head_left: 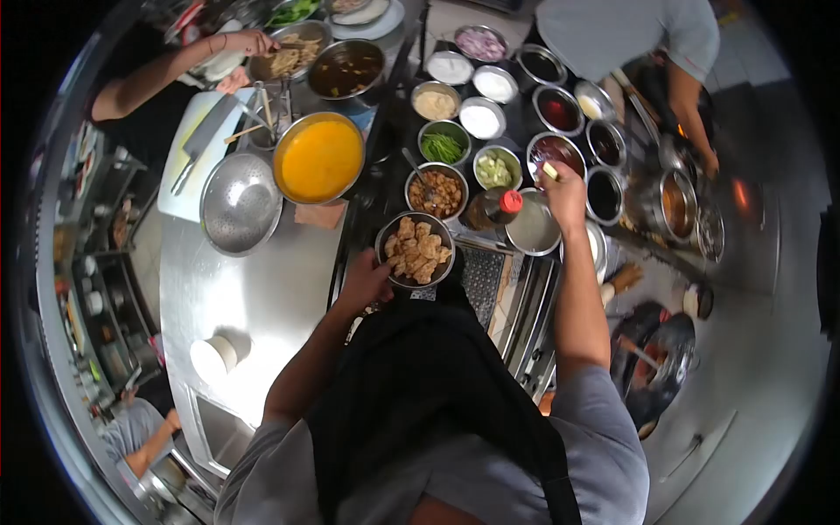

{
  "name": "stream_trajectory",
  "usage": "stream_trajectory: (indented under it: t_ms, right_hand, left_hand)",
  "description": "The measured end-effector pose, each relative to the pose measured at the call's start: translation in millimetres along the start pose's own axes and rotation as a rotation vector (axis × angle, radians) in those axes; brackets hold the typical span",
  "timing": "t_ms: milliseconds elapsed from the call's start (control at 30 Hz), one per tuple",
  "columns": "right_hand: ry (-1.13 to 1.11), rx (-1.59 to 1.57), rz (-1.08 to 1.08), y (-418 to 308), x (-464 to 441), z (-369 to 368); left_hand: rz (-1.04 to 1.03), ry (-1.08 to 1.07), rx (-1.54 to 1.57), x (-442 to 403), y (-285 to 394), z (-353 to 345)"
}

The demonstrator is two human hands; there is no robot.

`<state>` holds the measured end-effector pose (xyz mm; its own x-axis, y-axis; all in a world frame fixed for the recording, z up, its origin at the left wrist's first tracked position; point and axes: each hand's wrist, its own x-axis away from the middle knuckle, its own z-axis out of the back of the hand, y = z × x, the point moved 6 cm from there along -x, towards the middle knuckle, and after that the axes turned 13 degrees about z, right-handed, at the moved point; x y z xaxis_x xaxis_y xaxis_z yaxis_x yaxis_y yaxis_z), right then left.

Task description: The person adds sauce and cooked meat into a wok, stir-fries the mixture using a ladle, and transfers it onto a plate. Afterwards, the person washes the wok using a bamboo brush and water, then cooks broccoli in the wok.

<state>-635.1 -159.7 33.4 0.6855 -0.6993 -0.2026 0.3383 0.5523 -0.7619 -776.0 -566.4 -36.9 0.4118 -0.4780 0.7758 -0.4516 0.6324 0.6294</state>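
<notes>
My left hand (366,282) grips the rim of a metal bowl (382,259) in front of my apron. Browned, chunky pieces that look like fried chicken (418,251) lie in it. Over to the right, my right hand (564,194) is closed around a small pale-yellow object (549,170), too small to name. It is over the near side of a bowl of dark red sauce (560,149). Close by are a bottle with a red cap (510,202), a container of cloudy liquid (532,229) and a bowl of chopped pale-green pieces (498,166).
Left of the ingredient bowls stand a pot of orange liquid (319,157), a metal colander (241,203) and a knife (203,140) on a white board (179,199). One co-worker's hand (249,42) reaches over a food bowl; another co-worker's arm (687,105) is at the right.
</notes>
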Motion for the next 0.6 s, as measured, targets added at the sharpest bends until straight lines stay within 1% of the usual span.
stream_trajectory:
  t_ms: [33, 100, 167, 233, 300, 367, 400, 500, 533, 567, 600]
  right_hand:
    - [-0.005, 0.008, -0.054, -40, 27, 21]
    - [0.005, -0.162, -0.125, -76, 89, 31]
    - [-0.047, -0.009, 0.012, -110, 141, 22]
    - [-0.139, 0.081, 0.039, -122, 177, 2]
    - [-0.166, 0.154, -0.023, -126, 208, -3]
    - [-0.078, 0.125, 0.005, -123, 239, 6]
    - [-0.054, 0.154, -0.029, -122, 254, 17]
    - [0.211, 0.144, -0.182, -111, 311, 73]
    - [0.381, 0.262, -0.147, -108, 335, 100]
    - [0.495, 0.303, -0.239, -99, 365, 123]
    - [0.486, 0.293, -0.432, -84, 399, 140]
  left_hand:
    - [0.011, -0.022, -0.048, 0, 4, -4]
    - [0.026, -0.077, -0.156, 4, 15, -24]
    - [-0.003, -0.23, -0.161, -10, 3, -50]
    - [-0.003, -0.351, -0.222, -7, 6, -82]
    - [0.015, -0.417, -0.327, -3, 6, -113]
    - [0.016, -0.481, -0.435, 7, 6, -147]
    - [0.02, -0.534, -0.447, 16, 8, -165]
    - [-0.008, -0.634, -0.572, 33, 3, -217]
    - [-0.006, -0.651, -0.619, 39, 1, -236]
    - [-0.011, -0.682, -0.652, 46, -1, -255]
    - [-0.016, -0.715, -0.687, 60, 1, -276]
